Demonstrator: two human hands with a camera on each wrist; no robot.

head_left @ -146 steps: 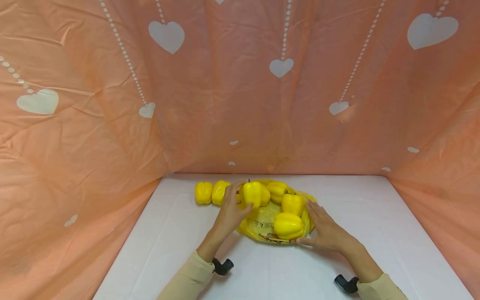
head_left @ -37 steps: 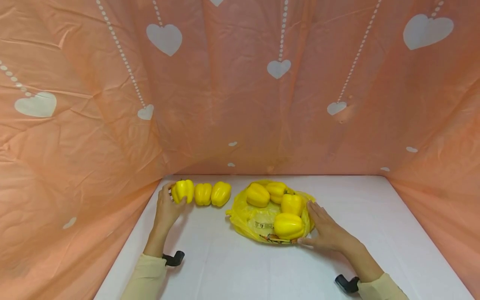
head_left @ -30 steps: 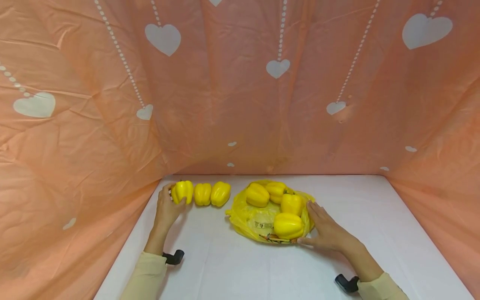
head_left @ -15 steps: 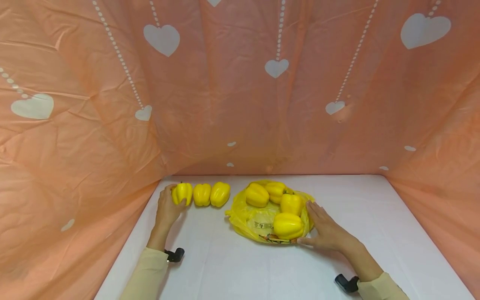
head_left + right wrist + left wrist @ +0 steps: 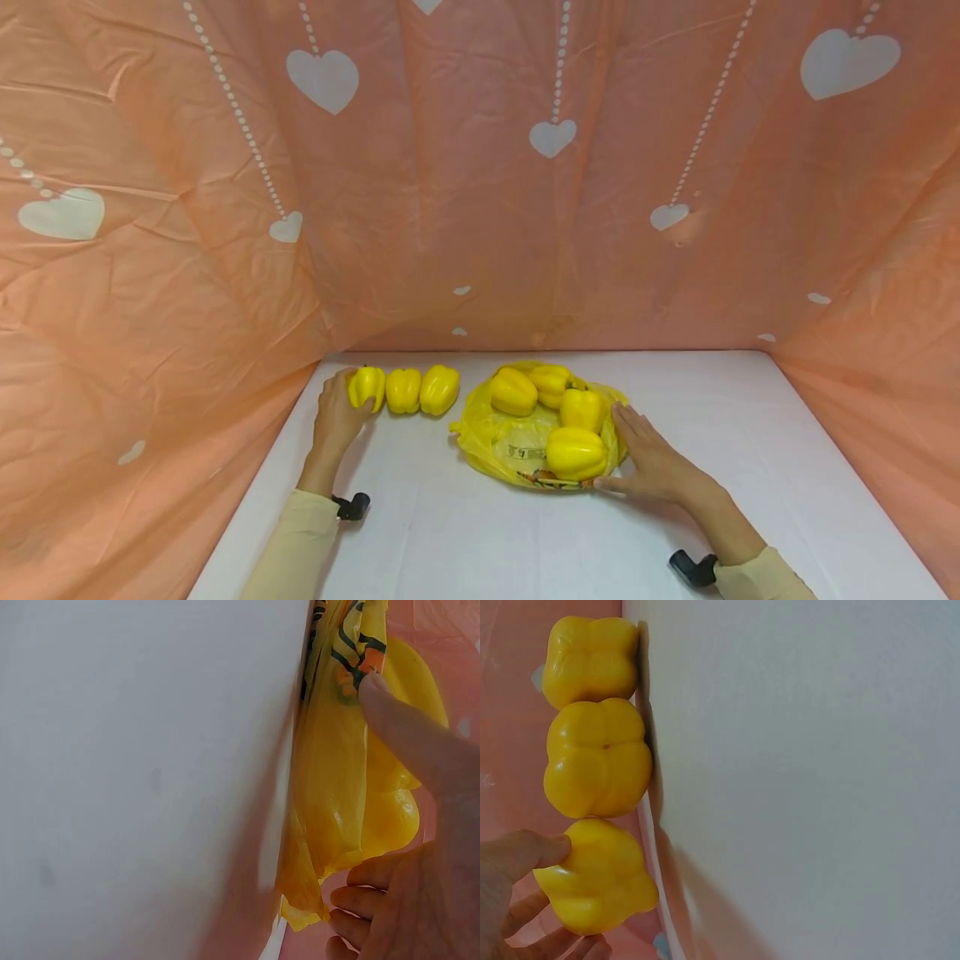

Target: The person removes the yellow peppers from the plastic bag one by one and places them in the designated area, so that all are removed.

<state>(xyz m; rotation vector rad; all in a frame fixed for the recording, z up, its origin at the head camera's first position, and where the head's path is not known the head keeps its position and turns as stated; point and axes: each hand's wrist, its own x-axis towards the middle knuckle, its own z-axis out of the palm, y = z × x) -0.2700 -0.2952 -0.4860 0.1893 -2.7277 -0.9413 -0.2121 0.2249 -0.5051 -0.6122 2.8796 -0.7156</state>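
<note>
My left hand (image 5: 337,418) holds a yellow bell pepper (image 5: 367,389) at the left end of a short row. In the left wrist view the thumb lies on that pepper, and the other fingers spread around its far side. Two more yellow bell peppers, a middle one (image 5: 403,391) and a right one (image 5: 439,390), complete the row, nearly touching. A yellow plastic bag (image 5: 480,454) lies spread out with several yellow bell peppers on it, among them a front one (image 5: 576,453). My right hand (image 5: 660,462) rests against the bag's right edge, fingers extended; its thumb touches the bag's printed side (image 5: 337,787).
A white-covered table (image 5: 525,542) carries everything. Behind and beside it hangs an orange sheet (image 5: 480,208) with white hearts. A black wrist device (image 5: 693,570) sits on the right wrist and another (image 5: 352,506) on the left.
Earlier my left hand held a pepper over the bag; it has since carried it left to the row's end. Lately the pepper has come down slightly and closer to its neighbour. My right hand stays put.
</note>
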